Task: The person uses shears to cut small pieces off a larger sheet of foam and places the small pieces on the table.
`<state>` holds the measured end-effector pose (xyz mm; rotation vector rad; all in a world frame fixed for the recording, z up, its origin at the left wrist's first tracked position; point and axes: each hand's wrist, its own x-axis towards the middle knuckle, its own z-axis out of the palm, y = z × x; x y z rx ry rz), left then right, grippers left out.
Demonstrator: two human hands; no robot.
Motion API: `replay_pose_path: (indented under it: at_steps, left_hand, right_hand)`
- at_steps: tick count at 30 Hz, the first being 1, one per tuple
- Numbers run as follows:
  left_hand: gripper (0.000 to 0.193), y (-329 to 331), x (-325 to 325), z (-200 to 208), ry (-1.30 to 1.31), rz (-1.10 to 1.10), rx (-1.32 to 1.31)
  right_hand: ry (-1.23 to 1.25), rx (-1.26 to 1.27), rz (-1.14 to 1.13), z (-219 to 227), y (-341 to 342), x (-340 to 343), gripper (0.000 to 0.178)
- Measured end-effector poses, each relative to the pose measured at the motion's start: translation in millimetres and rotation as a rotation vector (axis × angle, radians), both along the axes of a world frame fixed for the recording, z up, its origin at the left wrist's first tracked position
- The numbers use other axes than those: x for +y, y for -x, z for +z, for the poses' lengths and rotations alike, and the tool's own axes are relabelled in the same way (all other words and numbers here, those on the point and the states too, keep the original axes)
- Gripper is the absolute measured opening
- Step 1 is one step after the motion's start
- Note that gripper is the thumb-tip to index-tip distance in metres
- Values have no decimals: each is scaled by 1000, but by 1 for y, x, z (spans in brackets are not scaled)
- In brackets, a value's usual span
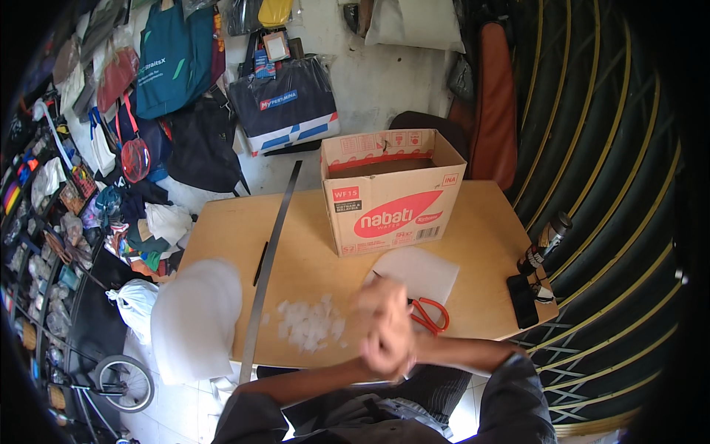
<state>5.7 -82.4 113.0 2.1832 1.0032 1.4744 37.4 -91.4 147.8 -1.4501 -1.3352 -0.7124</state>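
My left hand [382, 358] and my right hand [392, 314] are pressed together above the table's near edge. Motion smears their fingers, so whether they hold anything small is hidden. Just right of them lie scissors with red-orange handles [444, 317], their blades mostly covered by the hands. A white foam sheet [425, 270] with a rounded far edge rests behind the hands. To their left, a pile of small white foam scraps [307, 324] is spread over the wooden table [303, 229].
An open cardboard box [392, 214] stands at the back. A long metal ruler [272, 259] and black pen [261, 264] lie left. White foam sheeting [196, 318] overhangs the left edge. A black phone [521, 302] and dark bottle [547, 237] are right, by a folding gate [614, 222].
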Motion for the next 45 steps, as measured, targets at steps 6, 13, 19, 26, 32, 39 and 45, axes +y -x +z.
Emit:
replay_pose_path:
  at_steps: [6, 13, 19, 26, 32, 39, 45]
  left_hand:
    - [48, -14, 123, 16, 751, -2055, 229]
    - [67, 21, 105, 4, 746, -2001, 493]
    - [64, 27, 86, -10, 580, -1680, 56]
    - [55, 30, 96, -15, 861, -1695, -40]
    - [60, 44, 60, -8, 362, -1677, -109]
    - [44, 21, 67, -33, 758, -1693, -245]
    - [30, 37, 73, -27, 1100, -1505, -219]
  right_hand:
    - [60, 733, 287, 25, -47, -13, 26]
    - [259, 674, 418, 13, -4, -15, 60]
    - [-62, 538, 330, -12, 15, -4, 50]
    - [203, 853, 247, 15, 4, -8, 64]
    - [84, 824, 316, -15, -1, -27, 63]
    - [67, 858, -131, -84, -8, -22, 42]
    - [78, 825, -152, -80, 13, -13, 36]
